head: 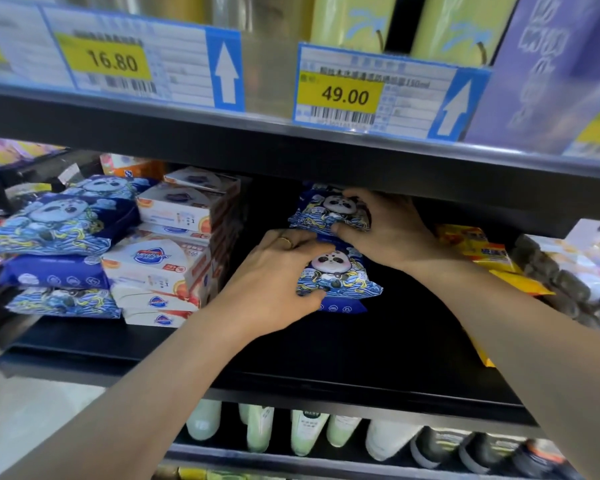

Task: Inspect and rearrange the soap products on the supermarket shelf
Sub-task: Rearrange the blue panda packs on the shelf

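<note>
On the dark middle shelf (378, 348), two blue panda packs stand toward the back, between stacked white soap boxes (168, 258) on the left and yellow packets (478, 247) on the right. Left hand (278, 271) grips the near pack (340, 275) by its left edge; right hand (385, 223) pinches the far pack (329, 209), thumb under, fingers over. Wrappers look soft, crinkly, light and likely slippery; hold across the body with a broad grip, not by the sealed ends.
</note>
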### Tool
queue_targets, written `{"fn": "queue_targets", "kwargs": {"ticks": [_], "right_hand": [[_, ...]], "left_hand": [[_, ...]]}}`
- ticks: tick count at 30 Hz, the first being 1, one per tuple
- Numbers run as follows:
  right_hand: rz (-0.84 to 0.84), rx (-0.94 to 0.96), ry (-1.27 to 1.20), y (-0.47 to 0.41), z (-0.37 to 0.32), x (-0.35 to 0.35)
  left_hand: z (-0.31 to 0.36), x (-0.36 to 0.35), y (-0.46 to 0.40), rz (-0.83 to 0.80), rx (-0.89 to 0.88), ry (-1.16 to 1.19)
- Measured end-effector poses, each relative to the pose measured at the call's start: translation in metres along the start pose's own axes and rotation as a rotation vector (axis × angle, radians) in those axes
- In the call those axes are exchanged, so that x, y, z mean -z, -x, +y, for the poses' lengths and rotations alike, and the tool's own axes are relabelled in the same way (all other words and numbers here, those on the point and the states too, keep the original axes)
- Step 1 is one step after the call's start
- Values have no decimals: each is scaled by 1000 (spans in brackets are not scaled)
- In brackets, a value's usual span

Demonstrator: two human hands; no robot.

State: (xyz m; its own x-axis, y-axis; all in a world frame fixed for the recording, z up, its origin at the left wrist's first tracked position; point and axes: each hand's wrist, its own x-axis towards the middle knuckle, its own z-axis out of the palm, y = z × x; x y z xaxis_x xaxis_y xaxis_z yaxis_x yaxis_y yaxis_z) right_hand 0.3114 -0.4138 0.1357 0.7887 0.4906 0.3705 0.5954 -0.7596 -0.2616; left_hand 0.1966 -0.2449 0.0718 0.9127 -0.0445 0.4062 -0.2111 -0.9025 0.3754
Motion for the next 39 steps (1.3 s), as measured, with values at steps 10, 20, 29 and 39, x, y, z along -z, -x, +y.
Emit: {"fn": "queue_targets", "kwargs": {"ticks": [10,20,29,39], "right_hand": [[106,120,-202,35,-31,-1],[86,355,-380,44,-149,-26],[-123,428,-220,13,-258,-52],[-313,334,197,-17,-316,-81]], "left_hand": [[7,41,33,100,20,-65],[-46,128,125,310,113,-43],[-158,190,167,402,290,31],[-243,218,163,234,340,161]]}}
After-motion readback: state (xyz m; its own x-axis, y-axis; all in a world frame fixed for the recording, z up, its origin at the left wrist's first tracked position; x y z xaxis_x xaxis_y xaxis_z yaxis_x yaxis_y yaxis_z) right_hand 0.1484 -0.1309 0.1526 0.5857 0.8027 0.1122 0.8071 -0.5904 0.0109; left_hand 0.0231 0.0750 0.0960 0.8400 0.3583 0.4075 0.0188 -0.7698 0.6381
